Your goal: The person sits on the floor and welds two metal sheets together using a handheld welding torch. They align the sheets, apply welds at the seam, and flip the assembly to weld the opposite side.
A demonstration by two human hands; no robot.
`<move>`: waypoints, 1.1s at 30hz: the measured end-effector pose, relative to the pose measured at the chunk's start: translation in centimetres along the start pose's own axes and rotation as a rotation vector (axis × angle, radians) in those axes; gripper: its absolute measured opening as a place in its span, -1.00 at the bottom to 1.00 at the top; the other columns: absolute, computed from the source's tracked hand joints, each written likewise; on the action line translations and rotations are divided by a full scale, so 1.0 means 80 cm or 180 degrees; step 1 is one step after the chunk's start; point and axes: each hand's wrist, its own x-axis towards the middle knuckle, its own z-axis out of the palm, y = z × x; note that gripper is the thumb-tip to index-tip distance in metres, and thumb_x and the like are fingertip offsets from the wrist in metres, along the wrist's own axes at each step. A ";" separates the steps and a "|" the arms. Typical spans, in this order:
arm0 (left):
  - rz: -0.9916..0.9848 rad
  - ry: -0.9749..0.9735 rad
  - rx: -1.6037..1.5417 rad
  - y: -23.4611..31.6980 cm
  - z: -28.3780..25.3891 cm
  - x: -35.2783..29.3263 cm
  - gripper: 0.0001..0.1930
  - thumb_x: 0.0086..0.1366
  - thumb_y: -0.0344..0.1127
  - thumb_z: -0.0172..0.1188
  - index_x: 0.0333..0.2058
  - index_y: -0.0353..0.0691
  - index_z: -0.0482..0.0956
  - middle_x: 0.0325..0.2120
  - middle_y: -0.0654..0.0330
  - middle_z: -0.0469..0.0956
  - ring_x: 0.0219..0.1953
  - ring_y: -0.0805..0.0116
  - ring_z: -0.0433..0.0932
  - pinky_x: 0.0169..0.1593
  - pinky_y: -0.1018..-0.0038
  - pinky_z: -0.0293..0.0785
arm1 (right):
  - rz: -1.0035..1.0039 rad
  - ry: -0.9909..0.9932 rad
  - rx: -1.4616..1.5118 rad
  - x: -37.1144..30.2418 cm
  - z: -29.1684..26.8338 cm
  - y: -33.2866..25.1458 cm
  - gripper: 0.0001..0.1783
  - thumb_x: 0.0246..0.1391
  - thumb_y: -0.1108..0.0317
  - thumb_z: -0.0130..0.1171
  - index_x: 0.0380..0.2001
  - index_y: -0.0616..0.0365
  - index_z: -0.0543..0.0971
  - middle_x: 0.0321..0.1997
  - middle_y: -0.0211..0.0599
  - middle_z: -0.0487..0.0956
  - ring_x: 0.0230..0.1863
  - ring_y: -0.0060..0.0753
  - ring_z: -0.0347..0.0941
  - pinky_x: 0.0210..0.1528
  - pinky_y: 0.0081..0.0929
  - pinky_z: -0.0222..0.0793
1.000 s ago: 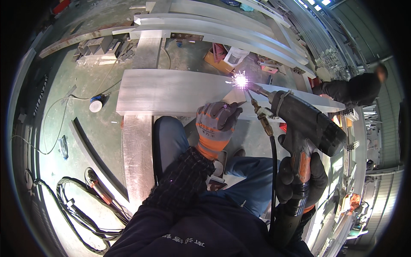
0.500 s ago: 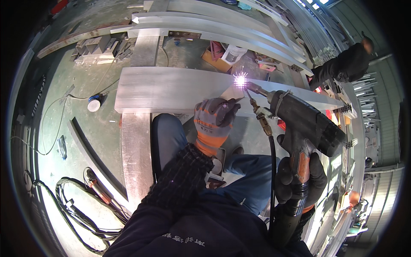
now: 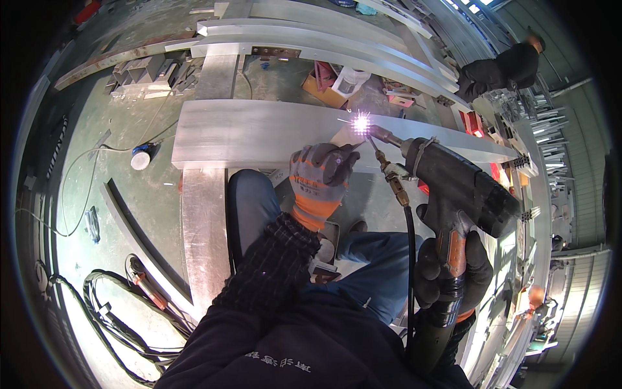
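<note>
My left hand (image 3: 321, 174), in a grey and orange glove with dark fingertips, is closed at the near edge of a wide silvery metal beam (image 3: 227, 129). What its fingers hold, if anything, is hidden. My right hand (image 3: 453, 269), in a black glove, grips the handle of a bulky black welding gun (image 3: 457, 185). The gun's nozzle points left at the beam's upper face, where a bright purple-white arc (image 3: 361, 123) throws sparks just beyond my left fingertips. A thin brass-fitted tube (image 3: 395, 181) with a black hose runs alongside the gun.
More metal bars (image 3: 324, 39) lie across the frame beyond. Coiled black cables (image 3: 116, 324) and a curved dark strip (image 3: 146, 240) lie on the floor at left. An open cardboard box (image 3: 324, 93) sits past the beam. Another person (image 3: 499, 71) is at far right.
The arc has shifted very slightly left along the beam, along with the gun and my left hand. The other person at far right has moved, their arm drawn in. Both my hands keep their hold.
</note>
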 end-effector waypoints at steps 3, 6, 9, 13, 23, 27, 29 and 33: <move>0.0070 0.0008 0.0000 -0.002 0.003 0.000 -0.73 0.11 -0.40 0.49 -0.17 -0.10 0.73 -0.26 0.22 0.62 -0.23 0.09 0.60 -0.20 0.15 0.49 | 0.0019 0.0021 0.0051 -0.004 0.003 -0.001 -0.29 0.44 -0.19 -0.17 -0.06 0.41 0.47 -0.29 0.08 0.60 -0.62 -0.12 0.57 -0.68 -0.30 0.52; 0.0051 0.0055 -0.0050 0.002 0.000 0.004 -0.76 0.11 -0.39 0.51 -0.22 -0.10 0.74 -0.29 0.21 0.62 -0.26 0.08 0.62 -0.24 0.15 0.49 | -0.0012 0.0045 0.0134 -0.007 0.009 0.001 -0.33 0.46 -0.16 -0.19 -0.01 0.36 0.46 -0.29 0.11 0.60 -0.63 -0.10 0.57 -0.69 -0.28 0.53; 0.0013 0.0085 -0.0043 -0.003 0.004 0.003 -0.80 0.10 -0.37 0.52 -0.28 -0.11 0.74 -0.31 0.21 0.62 -0.35 0.10 0.61 -0.31 0.15 0.48 | -0.0018 0.0078 0.0149 -0.010 0.008 0.002 -0.35 0.47 -0.15 -0.20 0.01 0.34 0.46 -0.29 0.12 0.60 -0.63 -0.07 0.57 -0.69 -0.27 0.54; -0.0222 0.0056 0.0010 0.001 0.003 0.004 -0.83 0.12 -0.28 0.53 -0.38 -0.12 0.69 -0.42 0.15 0.62 -0.39 0.02 0.61 -0.30 0.15 0.48 | 0.0020 0.0101 0.0119 -0.013 0.002 0.000 -0.34 0.46 -0.17 -0.20 -0.02 0.33 0.46 -0.30 0.12 0.60 -0.63 -0.07 0.57 -0.68 -0.26 0.55; -0.0794 0.0841 -0.0810 -0.013 -0.038 0.025 -0.87 0.30 -0.53 0.25 -0.20 -0.26 0.53 -0.33 0.21 0.54 -0.33 0.44 0.52 -0.22 0.46 0.48 | 0.0228 0.0197 0.0065 -0.024 -0.008 -0.004 -0.27 0.39 -0.27 -0.10 -0.13 0.36 0.48 -0.31 0.09 0.61 -0.60 -0.07 0.60 -0.65 -0.24 0.59; -0.1197 0.1286 -0.0914 -0.023 -0.054 0.037 -0.83 0.33 -0.54 0.22 -0.12 -0.29 0.53 -0.28 0.21 0.53 -0.27 0.41 0.50 -0.12 0.46 0.47 | 0.0173 0.0227 0.0089 -0.028 -0.007 0.000 -0.25 0.39 -0.27 -0.11 -0.17 0.38 0.49 -0.32 0.07 0.62 -0.61 -0.09 0.60 -0.65 -0.27 0.59; -0.1188 0.1401 -0.0930 -0.023 -0.060 0.044 -0.83 0.32 -0.56 0.21 -0.13 -0.29 0.53 -0.25 0.17 0.53 -0.21 0.34 0.51 -0.03 0.42 0.48 | 0.0118 0.0192 0.0065 -0.029 -0.006 0.002 -0.23 0.39 -0.28 -0.13 -0.21 0.40 0.50 -0.32 0.05 0.63 -0.62 -0.11 0.60 -0.65 -0.28 0.59; -0.1071 0.1435 -0.0779 -0.021 -0.071 0.048 -0.83 0.33 -0.56 0.18 -0.12 -0.31 0.53 -0.26 0.17 0.53 -0.21 0.34 0.51 -0.03 0.41 0.48 | 0.0020 0.0124 0.0049 -0.036 -0.005 0.007 -0.31 0.44 -0.19 -0.15 0.10 0.35 0.44 -0.30 0.11 0.62 -0.61 -0.09 0.59 -0.63 -0.29 0.58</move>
